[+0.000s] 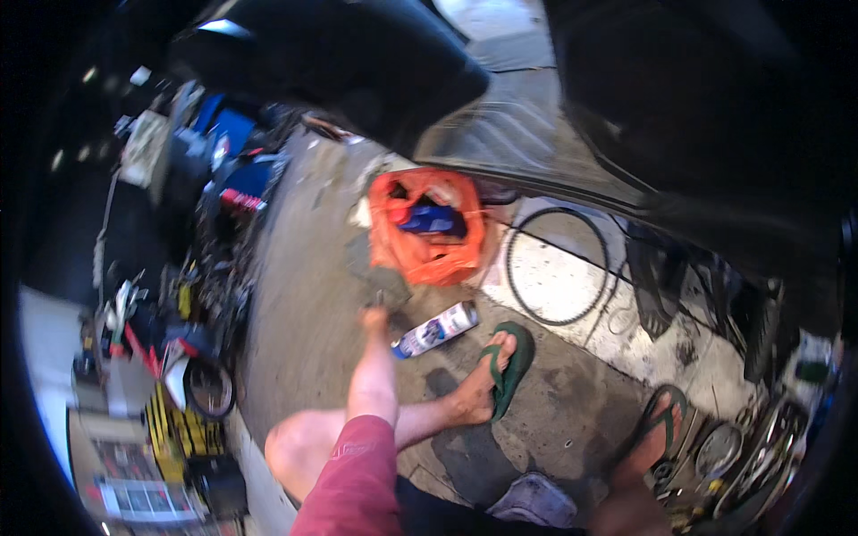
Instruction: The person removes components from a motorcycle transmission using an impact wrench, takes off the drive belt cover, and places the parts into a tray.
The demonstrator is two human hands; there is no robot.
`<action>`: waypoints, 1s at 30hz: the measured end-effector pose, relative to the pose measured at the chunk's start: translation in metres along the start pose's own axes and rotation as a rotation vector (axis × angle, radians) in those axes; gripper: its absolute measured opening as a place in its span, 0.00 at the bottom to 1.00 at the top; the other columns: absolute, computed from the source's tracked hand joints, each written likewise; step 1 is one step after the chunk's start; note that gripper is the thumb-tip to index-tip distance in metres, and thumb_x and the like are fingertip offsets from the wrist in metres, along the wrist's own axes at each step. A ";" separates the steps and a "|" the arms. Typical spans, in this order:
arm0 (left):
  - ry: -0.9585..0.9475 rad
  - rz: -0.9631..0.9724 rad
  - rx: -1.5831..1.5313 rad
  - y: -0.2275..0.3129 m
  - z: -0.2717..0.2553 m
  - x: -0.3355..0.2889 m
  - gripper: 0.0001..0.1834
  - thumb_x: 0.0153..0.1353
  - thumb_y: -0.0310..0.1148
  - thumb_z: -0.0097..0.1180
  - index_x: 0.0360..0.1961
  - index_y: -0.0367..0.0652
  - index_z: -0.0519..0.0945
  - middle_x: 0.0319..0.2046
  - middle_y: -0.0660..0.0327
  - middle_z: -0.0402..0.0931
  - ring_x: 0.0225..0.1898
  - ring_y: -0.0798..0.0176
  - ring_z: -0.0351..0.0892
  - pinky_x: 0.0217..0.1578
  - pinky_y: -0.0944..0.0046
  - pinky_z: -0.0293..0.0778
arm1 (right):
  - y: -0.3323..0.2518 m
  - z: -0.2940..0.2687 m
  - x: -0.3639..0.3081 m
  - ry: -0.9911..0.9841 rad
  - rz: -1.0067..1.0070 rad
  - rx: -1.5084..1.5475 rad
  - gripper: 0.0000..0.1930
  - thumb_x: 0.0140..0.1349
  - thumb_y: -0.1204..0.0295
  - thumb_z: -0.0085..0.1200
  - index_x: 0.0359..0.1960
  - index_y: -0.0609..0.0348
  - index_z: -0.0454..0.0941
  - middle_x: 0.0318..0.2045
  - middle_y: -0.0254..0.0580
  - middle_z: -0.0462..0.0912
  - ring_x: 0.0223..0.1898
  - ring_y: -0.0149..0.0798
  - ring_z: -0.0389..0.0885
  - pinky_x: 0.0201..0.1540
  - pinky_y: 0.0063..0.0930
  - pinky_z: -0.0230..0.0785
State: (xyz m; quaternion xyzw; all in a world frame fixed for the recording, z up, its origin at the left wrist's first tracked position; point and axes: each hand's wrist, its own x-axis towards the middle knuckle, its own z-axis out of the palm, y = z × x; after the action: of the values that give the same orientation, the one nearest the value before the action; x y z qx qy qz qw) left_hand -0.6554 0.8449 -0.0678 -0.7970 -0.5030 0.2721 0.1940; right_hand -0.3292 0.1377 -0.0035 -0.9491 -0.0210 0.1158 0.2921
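Observation:
My left arm, in a pink-red sleeve, reaches down past my bent knee to the floor. My left hand [374, 319] looks small and closed, its fingers partly smeared. A thin metallic thing [379, 297] shows at its fingertips, too small to make out. Just beyond lies a flat grey-green patch, perhaps cloth [391, 284]. To the hand's right, a spray can [440, 329] with a blue end lies on its side. An open orange plastic bag [391, 246] stands farther off, with a blue item [433, 220] inside. My right hand is out of view.
A dark vehicle body [357, 71] with a ribbed footboard [500, 134] overhangs the far side. A thin black ring [509, 268] lies on white sheeting [572, 290]. Cluttered parts and tools [201, 295] line the left; metal parts [719, 451] lie at right. My green flip-flop [516, 380] is near the can.

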 end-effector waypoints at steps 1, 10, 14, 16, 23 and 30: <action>-0.016 -0.062 -0.107 -0.080 -0.001 0.011 0.24 0.67 0.48 0.39 0.52 0.45 0.78 0.45 0.44 0.79 0.49 0.43 0.77 0.55 0.50 0.67 | -0.014 0.011 -0.002 -0.043 0.053 0.159 0.28 0.65 0.57 0.49 0.60 0.66 0.65 0.59 0.51 0.67 0.61 0.45 0.64 0.64 0.36 0.53; -0.058 -0.210 -0.722 0.115 0.049 -0.022 0.20 0.61 0.43 0.53 0.40 0.32 0.81 0.39 0.47 0.82 0.36 0.54 0.81 0.39 0.54 0.75 | 0.221 -0.162 -0.116 0.282 0.505 0.265 0.21 0.61 0.66 0.53 0.52 0.65 0.72 0.49 0.45 0.76 0.50 0.43 0.74 0.54 0.34 0.65; 0.375 -0.718 -0.915 0.134 0.022 -0.008 0.32 0.64 0.53 0.46 0.39 0.25 0.75 0.37 0.40 0.78 0.42 0.44 0.79 0.43 0.46 0.74 | 0.230 -0.165 -0.148 0.359 0.501 0.367 0.17 0.59 0.70 0.55 0.49 0.65 0.74 0.44 0.43 0.81 0.45 0.42 0.79 0.49 0.33 0.71; 0.452 -1.281 -1.672 0.244 -0.139 -0.112 0.36 0.64 0.51 0.47 0.48 0.18 0.71 0.45 0.36 0.76 0.48 0.43 0.77 0.49 0.49 0.73 | 0.187 -0.181 -0.165 0.360 0.465 0.321 0.16 0.58 0.72 0.56 0.47 0.64 0.76 0.42 0.42 0.83 0.43 0.42 0.82 0.47 0.33 0.73; -0.787 -0.242 -2.746 0.417 -0.257 -0.338 0.31 0.61 0.59 0.42 0.38 0.37 0.76 0.36 0.52 0.76 0.40 0.52 0.74 0.42 0.49 0.73 | 0.083 -0.174 -0.061 0.146 -0.277 0.114 0.20 0.57 0.60 0.56 0.50 0.54 0.77 0.48 0.45 0.80 0.51 0.48 0.77 0.57 0.40 0.65; -1.848 0.185 -2.286 0.526 -0.427 -0.552 0.20 0.68 0.50 0.43 0.24 0.49 0.72 0.27 0.61 0.73 0.30 0.56 0.72 0.40 0.53 0.69 | 0.109 -0.169 -0.057 -0.103 -0.064 0.901 0.29 0.54 0.55 0.55 0.57 0.50 0.71 0.58 0.41 0.70 0.62 0.46 0.64 0.64 0.44 0.51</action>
State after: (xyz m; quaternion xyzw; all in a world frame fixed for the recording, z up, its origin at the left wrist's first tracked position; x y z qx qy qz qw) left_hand -0.2114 0.1085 0.0889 -0.0893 -0.3305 0.1479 -0.9278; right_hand -0.3480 -0.0521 0.0831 -0.7192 -0.0125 0.1515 0.6779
